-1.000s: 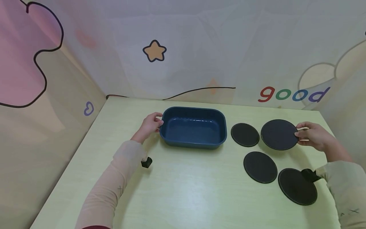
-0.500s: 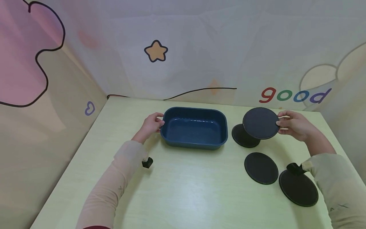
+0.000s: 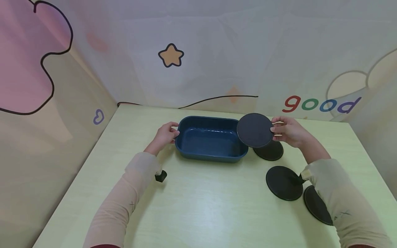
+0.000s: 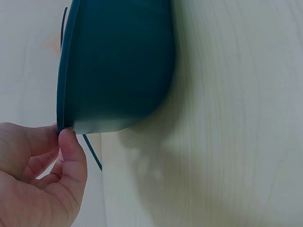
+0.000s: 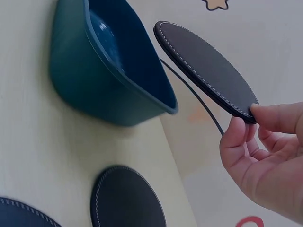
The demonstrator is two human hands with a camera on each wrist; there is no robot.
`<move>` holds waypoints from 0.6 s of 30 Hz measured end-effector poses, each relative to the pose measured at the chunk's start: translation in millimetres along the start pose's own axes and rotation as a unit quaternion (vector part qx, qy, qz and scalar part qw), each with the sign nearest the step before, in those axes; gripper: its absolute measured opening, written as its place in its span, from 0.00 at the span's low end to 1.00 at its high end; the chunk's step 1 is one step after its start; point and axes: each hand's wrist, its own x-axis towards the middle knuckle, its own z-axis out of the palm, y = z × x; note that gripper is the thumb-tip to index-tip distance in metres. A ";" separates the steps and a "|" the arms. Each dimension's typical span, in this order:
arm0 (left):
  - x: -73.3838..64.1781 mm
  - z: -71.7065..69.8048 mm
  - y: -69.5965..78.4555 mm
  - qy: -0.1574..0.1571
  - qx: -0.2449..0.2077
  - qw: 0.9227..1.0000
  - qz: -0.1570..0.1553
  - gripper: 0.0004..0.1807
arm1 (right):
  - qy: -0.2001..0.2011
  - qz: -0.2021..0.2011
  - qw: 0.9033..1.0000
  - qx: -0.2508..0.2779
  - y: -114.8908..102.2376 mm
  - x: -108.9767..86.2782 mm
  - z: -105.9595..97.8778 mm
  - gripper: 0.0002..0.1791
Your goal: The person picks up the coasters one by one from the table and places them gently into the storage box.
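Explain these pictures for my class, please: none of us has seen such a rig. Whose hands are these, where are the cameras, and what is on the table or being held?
No machine works here: you see a person's left hand and right hand, both bare. The wide picture comes from a camera on the head, looking forward and down. The two close ones come from cameras on the wrists, each watching its own hand.

On the pale table stands a blue container, whose rim the left hand pinches. The right hand pinches the edge of a round dark disc with pale stitching, raised off the table. Three more dark discs lie right of the container in the head view; the right sleeve partly hides the nearest.
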 end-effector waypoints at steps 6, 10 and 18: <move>-1.3 -0.8 2.2 -0.003 0.002 1.000 -0.001 0.20 | -0.005 0.018 1.000 -0.019 1.2 16.6 24.9 0.08; -1.4 -1.5 3.5 -0.005 0.003 1.000 -0.006 0.21 | -0.013 0.016 1.000 -0.021 4.4 27.7 40.8 0.08; 1.4 -0.5 0.1 -0.006 0.001 1.000 -0.011 0.20 | -0.008 0.024 0.999 -0.038 15.1 50.7 66.7 0.09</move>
